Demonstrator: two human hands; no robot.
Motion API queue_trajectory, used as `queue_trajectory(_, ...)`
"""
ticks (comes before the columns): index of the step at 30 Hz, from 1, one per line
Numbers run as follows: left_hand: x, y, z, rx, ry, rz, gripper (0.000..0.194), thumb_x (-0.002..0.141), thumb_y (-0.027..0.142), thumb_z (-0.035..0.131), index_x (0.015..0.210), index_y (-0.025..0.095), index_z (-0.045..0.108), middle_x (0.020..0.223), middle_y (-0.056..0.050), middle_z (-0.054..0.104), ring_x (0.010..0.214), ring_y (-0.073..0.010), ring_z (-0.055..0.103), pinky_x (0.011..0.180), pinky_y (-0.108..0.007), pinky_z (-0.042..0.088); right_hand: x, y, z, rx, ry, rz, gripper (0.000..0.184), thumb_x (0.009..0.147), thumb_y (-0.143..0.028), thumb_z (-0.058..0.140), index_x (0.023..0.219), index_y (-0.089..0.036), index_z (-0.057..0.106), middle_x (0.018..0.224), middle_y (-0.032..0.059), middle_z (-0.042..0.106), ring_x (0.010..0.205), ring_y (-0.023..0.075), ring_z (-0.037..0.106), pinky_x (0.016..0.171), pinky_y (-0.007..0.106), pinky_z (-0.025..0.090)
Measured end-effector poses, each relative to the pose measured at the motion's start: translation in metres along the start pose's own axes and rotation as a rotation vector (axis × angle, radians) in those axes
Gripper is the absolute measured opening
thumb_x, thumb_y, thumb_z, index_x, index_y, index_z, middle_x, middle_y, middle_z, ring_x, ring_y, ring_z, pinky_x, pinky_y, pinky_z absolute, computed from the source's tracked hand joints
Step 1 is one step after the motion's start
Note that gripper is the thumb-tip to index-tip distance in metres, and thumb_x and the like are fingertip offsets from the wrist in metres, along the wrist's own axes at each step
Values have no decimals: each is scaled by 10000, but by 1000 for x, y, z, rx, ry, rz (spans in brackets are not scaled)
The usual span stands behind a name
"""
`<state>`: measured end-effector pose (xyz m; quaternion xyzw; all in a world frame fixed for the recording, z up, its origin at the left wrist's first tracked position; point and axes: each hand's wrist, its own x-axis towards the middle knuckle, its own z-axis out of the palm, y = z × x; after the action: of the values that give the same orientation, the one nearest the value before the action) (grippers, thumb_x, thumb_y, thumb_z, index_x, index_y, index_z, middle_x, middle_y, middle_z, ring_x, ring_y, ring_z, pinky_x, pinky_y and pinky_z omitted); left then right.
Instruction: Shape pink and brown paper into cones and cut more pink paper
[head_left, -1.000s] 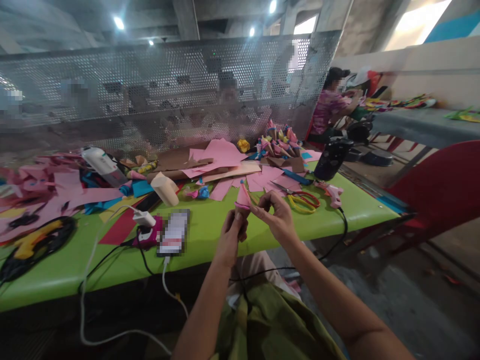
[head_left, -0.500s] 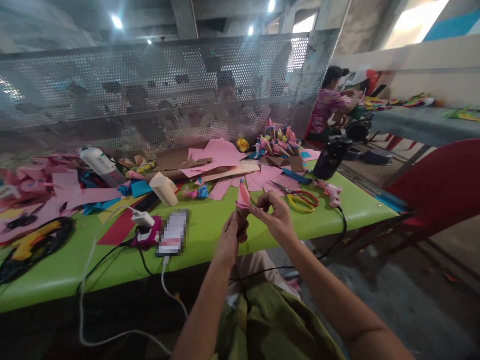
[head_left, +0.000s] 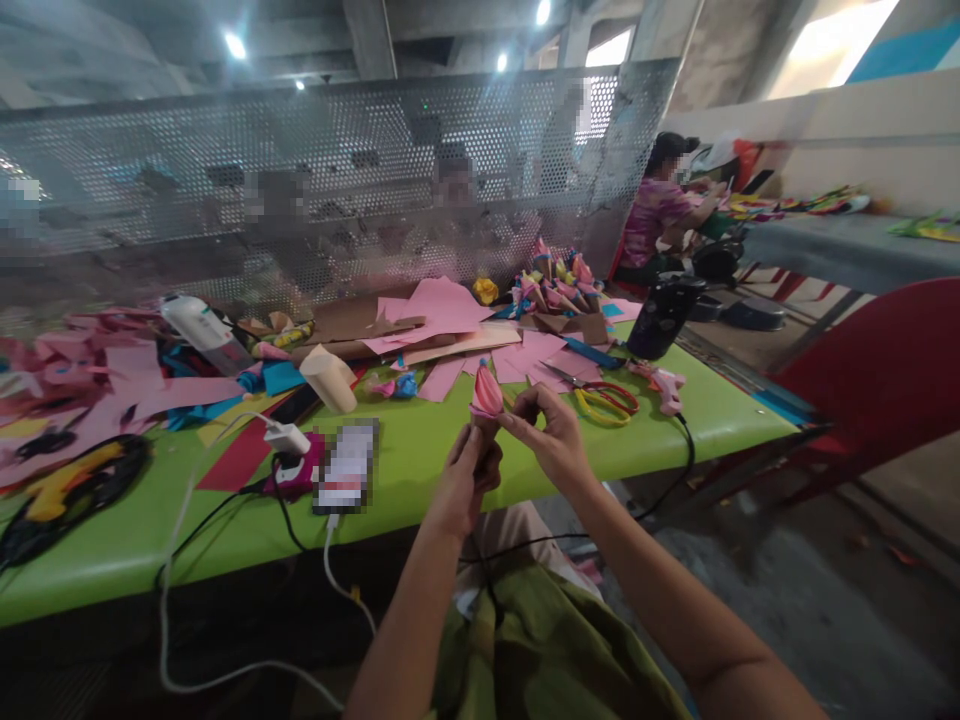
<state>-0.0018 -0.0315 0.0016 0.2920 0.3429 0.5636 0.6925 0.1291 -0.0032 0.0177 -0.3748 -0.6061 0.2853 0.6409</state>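
Note:
Upright over the table's front edge is a small paper cone (head_left: 488, 391) with a pleated pink top, a blue tip and a brown lower part. My left hand (head_left: 463, 478) is wrapped round its brown lower part, which the fingers partly hide. At the right side of the pink rim, the thumb and fingertips of my right hand (head_left: 553, 436) are pinched together on the edge. Yellow-and-red-handled scissors (head_left: 606, 400) lie just beyond my right hand, beside cut pieces of pink paper (head_left: 541, 357).
A glue gun (head_left: 664, 388) with a black cord lies at the right of the green table (head_left: 420, 455), near a dark tumbler (head_left: 663, 316). Several similar paper cones (head_left: 559, 288) are heaped at the back. Left are a phone (head_left: 346, 466), cables and a cream-coloured roll (head_left: 328, 379).
The paper cone has turned in my fingers, so more of its pleated pink top faces me. Both hands stay in nearly the same place.

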Motion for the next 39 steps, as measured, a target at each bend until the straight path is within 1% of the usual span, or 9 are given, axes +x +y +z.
queue_trajectory(7,5,-3,-9,35,108,-12,658,525,642,886,913,157,670,664,24,608,516,-58,438,463,-190,286,1,5,-3,13,22,22,348,843,-506,706,710,-217,566,681,-26,512,638,140,444,610,283,367)
queue_trajectory(11,9,-2,-12,53,75,-32,671,583,700,823,920,128,726,609,32,571,482,-49,400,460,-200,307,1,14,-7,-23,41,69,350,846,-514,687,711,-217,560,672,-29,491,642,142,445,612,281,366)
queue_trajectory(14,11,-1,-12,41,68,-44,683,584,732,801,892,127,727,596,38,566,456,-39,378,454,-196,315,-2,24,-8,-59,-51,132,323,826,-515,700,767,-210,613,723,-12,561,669,146,484,629,277,390)
queue_trajectory(18,16,-8,-13,37,152,-53,673,547,763,796,798,149,686,582,33,584,482,-69,466,458,-196,354,-7,37,-4,-118,-212,196,323,830,-516,695,884,-198,697,885,31,648,726,155,552,679,285,439)
queue_trajectory(22,23,-18,-19,118,237,-31,663,659,774,719,906,159,735,689,-15,685,579,-118,590,523,-225,443,-10,46,5,-107,-293,229,360,813,-542,687,873,-190,725,914,51,655,764,175,598,709,296,475)
queue_trajectory(26,25,-17,-28,432,238,8,583,846,702,572,985,168,758,873,-69,763,833,-197,684,733,-292,518,-12,53,10,-78,-292,296,378,784,-562,679,848,-193,731,882,52,669,819,205,617,734,308,480)
queue_trajectory(31,15,5,-38,1160,80,195,448,935,541,501,747,188,702,723,-44,710,720,-200,628,683,-294,443,-6,62,2,-162,-311,289,321,811,-506,625,747,-205,714,830,55,685,822,230,638,756,337,469)
queue_trajectory(36,24,47,-55,1533,262,242,267,962,373,529,858,198,701,820,-59,740,742,-200,654,680,-284,440,-2,70,-4,-494,-329,139,334,858,-494,565,780,-208,717,911,95,682,867,258,639,772,361,462)
queue_trajectory(39,47,76,-70,1717,434,356,181,944,250,567,1036,178,706,1084,-112,747,1021,-250,663,886,-331,474,-5,73,-4,-645,-353,99,352,891,-508,544,802,-212,711,922,102,674,860,258,635,749,356,452)
